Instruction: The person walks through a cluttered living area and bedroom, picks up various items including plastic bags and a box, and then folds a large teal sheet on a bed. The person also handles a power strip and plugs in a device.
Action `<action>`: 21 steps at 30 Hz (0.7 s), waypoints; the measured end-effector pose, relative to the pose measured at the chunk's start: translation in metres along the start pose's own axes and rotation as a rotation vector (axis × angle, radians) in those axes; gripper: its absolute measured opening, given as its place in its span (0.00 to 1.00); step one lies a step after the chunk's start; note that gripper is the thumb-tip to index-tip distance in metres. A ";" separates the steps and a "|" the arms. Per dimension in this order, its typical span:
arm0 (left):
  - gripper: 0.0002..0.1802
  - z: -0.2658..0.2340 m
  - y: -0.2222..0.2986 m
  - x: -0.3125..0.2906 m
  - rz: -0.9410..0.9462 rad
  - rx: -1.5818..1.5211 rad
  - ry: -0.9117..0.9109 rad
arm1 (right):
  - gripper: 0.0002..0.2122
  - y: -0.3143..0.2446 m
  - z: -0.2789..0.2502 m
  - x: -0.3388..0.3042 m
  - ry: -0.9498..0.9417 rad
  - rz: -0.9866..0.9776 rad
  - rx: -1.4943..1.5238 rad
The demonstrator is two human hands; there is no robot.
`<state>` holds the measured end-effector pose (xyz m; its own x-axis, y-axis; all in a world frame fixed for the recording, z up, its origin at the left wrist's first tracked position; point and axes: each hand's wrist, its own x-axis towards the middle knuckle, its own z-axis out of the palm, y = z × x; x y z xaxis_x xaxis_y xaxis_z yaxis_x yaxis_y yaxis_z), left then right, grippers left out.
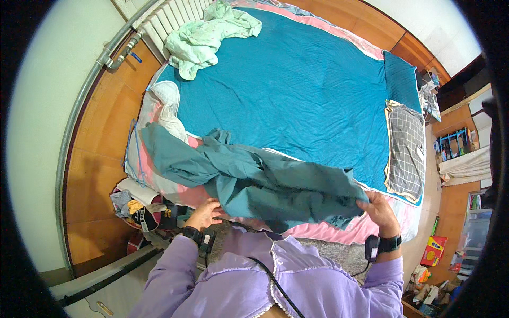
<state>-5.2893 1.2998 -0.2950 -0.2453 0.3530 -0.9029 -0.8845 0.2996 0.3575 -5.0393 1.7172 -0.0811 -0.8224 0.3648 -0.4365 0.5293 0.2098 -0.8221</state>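
Green cloth [254, 175]: rumpled across the near side of the bed [297, 90]; likely light, soft, limp, hardly fragile.
Best hold: probably its hem or corners; the middle would bunch.
Right hand [377, 208]: pinching the cloth's right end.
Left hand [205, 214]: at the near edge, fingers part-curled; grip cannot be told.
Box [411, 309]: lower right, mixed small items inside, too blurred to name.

Mint blanket [199, 45] lies crumpled; checked pillow [406, 148] lies flat
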 end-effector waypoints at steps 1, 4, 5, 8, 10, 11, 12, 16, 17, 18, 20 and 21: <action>0.15 0.001 -0.001 0.009 -0.052 -0.075 0.001 | 0.04 -0.012 -0.003 -0.008 -0.127 -0.077 0.030; 0.27 0.010 -0.005 0.030 -0.126 -0.333 -0.050 | 0.07 -0.041 0.004 -0.033 -0.237 -0.061 0.393; 0.26 0.013 -0.005 0.035 -0.040 -0.260 -0.052 | 0.09 -0.048 0.005 -0.041 -0.204 -0.071 0.462; 0.17 0.029 0.003 0.041 0.031 -0.205 0.043 | 0.11 -0.052 0.000 -0.046 -0.076 -0.172 0.492; 0.15 0.036 0.015 0.021 0.517 -0.096 0.054 | 0.13 -0.047 -0.023 -0.034 0.204 -0.249 0.159; 0.14 0.043 0.030 0.013 0.763 -0.005 0.065 | 0.14 -0.041 -0.041 -0.014 0.432 -0.303 -0.040; 0.14 0.051 0.047 0.004 1.009 0.079 0.094 | 0.15 -0.040 -0.070 -0.008 0.471 -0.246 0.223; 0.21 0.090 0.151 -0.019 0.837 -0.522 -0.434 | 0.17 -0.023 -0.181 0.013 0.661 -0.425 1.024; 0.24 0.100 0.162 -0.025 0.976 -0.465 -0.663 | 0.18 -0.014 -0.196 0.003 0.625 -0.533 1.008; 0.28 0.110 0.164 -0.026 0.928 -0.381 -0.621 | 0.18 -0.004 -0.206 -0.005 0.612 -0.545 0.994; 0.35 0.121 0.155 -0.024 0.889 -0.300 -0.706 | 0.18 0.019 -0.215 -0.021 0.600 -0.497 1.003; 0.36 0.124 0.143 -0.020 0.804 -0.281 -0.682 | 0.18 0.035 -0.214 -0.025 0.553 -0.462 1.013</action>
<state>-5.3616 1.4450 -0.1961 -0.5970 0.7986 -0.0765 -0.6446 -0.4206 0.6384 -4.9557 1.9097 -0.0211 -0.5610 0.8276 -0.0206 -0.3874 -0.2844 -0.8769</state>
